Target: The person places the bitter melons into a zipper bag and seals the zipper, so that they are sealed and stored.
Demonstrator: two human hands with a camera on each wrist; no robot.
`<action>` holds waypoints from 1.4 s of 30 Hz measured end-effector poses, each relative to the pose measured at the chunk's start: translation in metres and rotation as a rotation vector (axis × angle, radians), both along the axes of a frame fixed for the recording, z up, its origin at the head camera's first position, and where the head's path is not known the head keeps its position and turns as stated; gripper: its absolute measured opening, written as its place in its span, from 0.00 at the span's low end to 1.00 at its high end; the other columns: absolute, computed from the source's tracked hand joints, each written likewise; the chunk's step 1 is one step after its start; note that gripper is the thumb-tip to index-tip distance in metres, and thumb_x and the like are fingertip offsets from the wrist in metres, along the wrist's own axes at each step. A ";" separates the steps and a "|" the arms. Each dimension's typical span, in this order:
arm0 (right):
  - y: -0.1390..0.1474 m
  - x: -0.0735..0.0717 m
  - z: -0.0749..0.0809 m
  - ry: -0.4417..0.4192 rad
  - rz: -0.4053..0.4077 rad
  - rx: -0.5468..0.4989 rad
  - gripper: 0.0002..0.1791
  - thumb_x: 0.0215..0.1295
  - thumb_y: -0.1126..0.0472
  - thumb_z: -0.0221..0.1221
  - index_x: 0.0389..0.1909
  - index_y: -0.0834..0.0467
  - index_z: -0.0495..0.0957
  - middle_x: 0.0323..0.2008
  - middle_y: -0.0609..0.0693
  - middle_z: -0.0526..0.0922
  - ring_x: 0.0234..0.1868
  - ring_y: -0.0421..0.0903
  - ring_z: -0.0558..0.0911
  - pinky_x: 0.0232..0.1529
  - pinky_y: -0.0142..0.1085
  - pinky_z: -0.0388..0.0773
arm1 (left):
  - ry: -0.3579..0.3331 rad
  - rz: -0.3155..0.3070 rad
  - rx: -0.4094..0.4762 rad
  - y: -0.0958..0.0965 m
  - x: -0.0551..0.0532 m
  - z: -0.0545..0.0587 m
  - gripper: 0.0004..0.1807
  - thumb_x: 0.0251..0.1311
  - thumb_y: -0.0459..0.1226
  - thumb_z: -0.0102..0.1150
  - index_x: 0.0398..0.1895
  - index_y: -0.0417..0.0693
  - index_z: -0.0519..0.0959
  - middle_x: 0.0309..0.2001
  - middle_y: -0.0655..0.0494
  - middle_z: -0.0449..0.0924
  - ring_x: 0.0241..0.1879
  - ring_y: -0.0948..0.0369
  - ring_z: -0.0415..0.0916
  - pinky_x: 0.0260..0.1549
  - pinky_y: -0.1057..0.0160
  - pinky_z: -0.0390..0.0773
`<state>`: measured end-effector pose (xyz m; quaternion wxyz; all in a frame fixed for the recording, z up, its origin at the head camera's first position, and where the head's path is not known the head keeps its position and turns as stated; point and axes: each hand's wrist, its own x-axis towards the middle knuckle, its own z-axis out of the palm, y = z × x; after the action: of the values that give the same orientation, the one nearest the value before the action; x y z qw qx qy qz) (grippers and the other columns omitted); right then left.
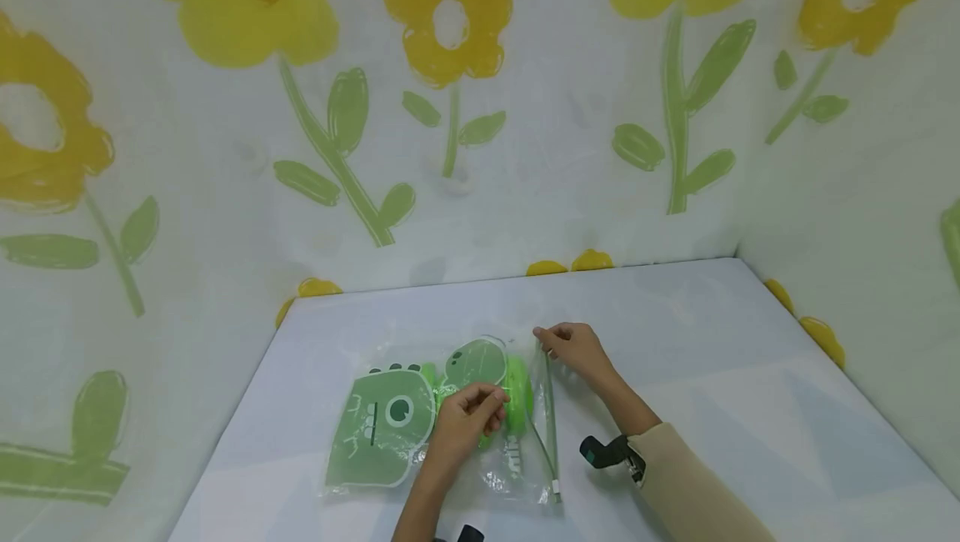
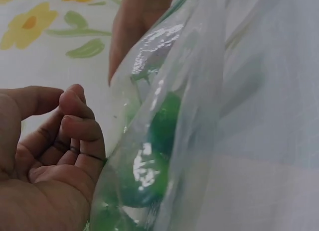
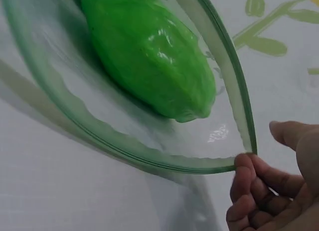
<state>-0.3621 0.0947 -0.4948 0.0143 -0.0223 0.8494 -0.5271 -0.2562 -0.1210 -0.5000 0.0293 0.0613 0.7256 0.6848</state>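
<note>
A clear zip bag (image 1: 360, 450) with green cartoon faces printed on it lies on the white table. Bright green plump things (image 1: 517, 396) sit inside it; their kind is hard to tell through the plastic. At the far end of the bag's mouth, my right hand (image 1: 577, 350) pinches the corner of the green zip strip (image 3: 251, 111). That mouth gapes in the right wrist view, showing one smooth green thing (image 3: 149, 57) within. My left hand (image 1: 461, 429) hovers over the bag's middle, fingers loosely curled and thumb near the fingertips, holding nothing.
The white tabletop (image 1: 675, 325) stretches around the bag. Behind it stands a pale wall (image 1: 540, 192) with painted yellow flowers. A black wrist camera (image 1: 603, 452) sits on the right wrist, beside a beige sleeve (image 1: 690, 484).
</note>
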 end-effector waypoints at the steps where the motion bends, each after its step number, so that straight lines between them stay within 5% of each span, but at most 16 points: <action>1: 0.000 -0.002 -0.001 -0.005 -0.013 0.016 0.24 0.68 0.42 0.62 0.40 0.62 0.84 0.32 0.51 0.83 0.34 0.48 0.80 0.33 0.37 0.74 | -0.007 -0.010 0.001 0.000 0.000 0.001 0.14 0.68 0.42 0.63 0.41 0.38 0.84 0.32 0.42 0.82 0.26 0.61 0.76 0.26 0.68 0.78; 7: 0.003 -0.014 -0.008 -0.074 -0.032 0.098 0.23 0.68 0.46 0.63 0.45 0.64 0.81 0.36 0.53 0.82 0.34 0.47 0.79 0.32 0.36 0.75 | -0.026 -0.079 0.000 -0.002 0.004 0.005 0.12 0.67 0.42 0.63 0.43 0.41 0.85 0.34 0.41 0.82 0.28 0.60 0.76 0.27 0.69 0.78; 11: 0.002 -0.021 -0.012 -0.092 0.005 0.052 0.16 0.69 0.53 0.62 0.41 0.65 0.83 0.33 0.53 0.83 0.32 0.46 0.79 0.30 0.35 0.75 | -0.046 -0.131 -0.009 -0.001 0.012 0.008 0.13 0.68 0.42 0.62 0.43 0.40 0.85 0.31 0.45 0.82 0.26 0.62 0.75 0.24 0.70 0.75; 16: 0.001 -0.023 -0.012 -0.097 0.005 -0.013 0.13 0.69 0.58 0.61 0.37 0.65 0.84 0.29 0.52 0.82 0.29 0.45 0.77 0.27 0.34 0.72 | -0.157 -0.267 -0.069 0.006 0.039 0.005 0.13 0.69 0.43 0.61 0.39 0.43 0.86 0.26 0.55 0.81 0.22 0.64 0.72 0.21 0.70 0.74; 20: -0.001 -0.024 -0.009 -0.093 0.001 -0.028 0.13 0.68 0.57 0.61 0.36 0.64 0.84 0.28 0.51 0.82 0.30 0.46 0.76 0.26 0.33 0.69 | -0.264 -0.318 -0.166 0.003 0.066 -0.005 0.12 0.69 0.43 0.61 0.34 0.47 0.87 0.23 0.57 0.81 0.21 0.64 0.73 0.21 0.69 0.73; 24: -0.002 -0.022 -0.008 -0.090 -0.007 -0.036 0.12 0.68 0.57 0.62 0.35 0.64 0.84 0.26 0.52 0.81 0.29 0.47 0.76 0.24 0.33 0.68 | -0.347 -0.289 -0.192 -0.007 0.087 -0.015 0.14 0.68 0.44 0.61 0.31 0.45 0.88 0.23 0.57 0.81 0.22 0.65 0.72 0.21 0.71 0.72; 30: 0.000 -0.021 -0.009 -0.099 -0.008 -0.028 0.13 0.67 0.57 0.62 0.36 0.65 0.84 0.26 0.53 0.81 0.28 0.46 0.74 0.23 0.32 0.68 | -0.419 -0.239 -0.117 -0.021 0.100 -0.025 0.17 0.68 0.46 0.60 0.36 0.43 0.88 0.28 0.55 0.85 0.24 0.67 0.77 0.25 0.71 0.78; 36: 0.009 -0.025 -0.013 -0.117 -0.038 -0.063 0.13 0.67 0.57 0.63 0.37 0.65 0.84 0.26 0.52 0.82 0.29 0.45 0.75 0.25 0.32 0.69 | -0.489 -0.229 0.093 -0.017 0.101 -0.035 0.24 0.70 0.50 0.56 0.51 0.37 0.84 0.33 0.52 0.86 0.26 0.67 0.80 0.26 0.71 0.79; 42: 0.016 -0.030 -0.014 -0.142 -0.054 -0.088 0.14 0.66 0.55 0.63 0.37 0.64 0.84 0.25 0.51 0.81 0.27 0.43 0.74 0.27 0.32 0.70 | -0.496 -0.111 0.250 -0.004 0.093 -0.036 0.21 0.70 0.47 0.58 0.49 0.35 0.82 0.30 0.58 0.80 0.21 0.70 0.73 0.19 0.74 0.72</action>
<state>-0.3917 0.1110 -0.5088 0.0592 0.0375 0.8225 -0.5644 -0.1636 -0.1254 -0.5358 0.2356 -0.0653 0.6017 0.7604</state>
